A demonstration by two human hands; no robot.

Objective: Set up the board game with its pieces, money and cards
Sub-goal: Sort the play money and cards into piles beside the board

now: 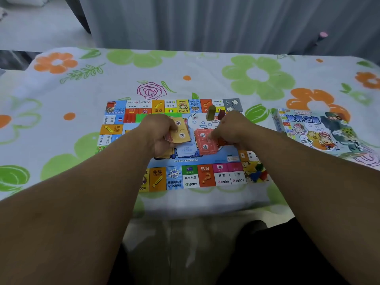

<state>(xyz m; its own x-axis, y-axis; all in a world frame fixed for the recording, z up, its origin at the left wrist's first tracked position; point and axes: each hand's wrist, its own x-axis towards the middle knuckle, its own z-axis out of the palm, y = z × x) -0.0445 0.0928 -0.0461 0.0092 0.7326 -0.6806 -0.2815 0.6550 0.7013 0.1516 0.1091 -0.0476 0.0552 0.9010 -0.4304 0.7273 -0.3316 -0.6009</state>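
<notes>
A single head-worn view looks forward and steeply down from above the person's lap, wide-angled, so edges curve. Both forearms reach away from the lens toward the game board [191, 173], which sits near mid-frame on the floral cloth [61, 95]. A grey curtain [205, 21] fills the far top.

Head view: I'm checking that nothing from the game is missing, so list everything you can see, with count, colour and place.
game board: one, multicoloured, centre of the cloth.
game box: one, blue cartoon lid, right of the board.
die: one, white, far part of the board.
tall pieces: two, olive and dark red, beside the die.
small pawns: a cluster, red, blue, green, near right corner; count unclear.
red card pile: one, board centre.
orange cards: a stack, in the left hand.
tablecloth: one, white with flowers.
left hand: holding cards.
right hand: at the red pile.
</notes>
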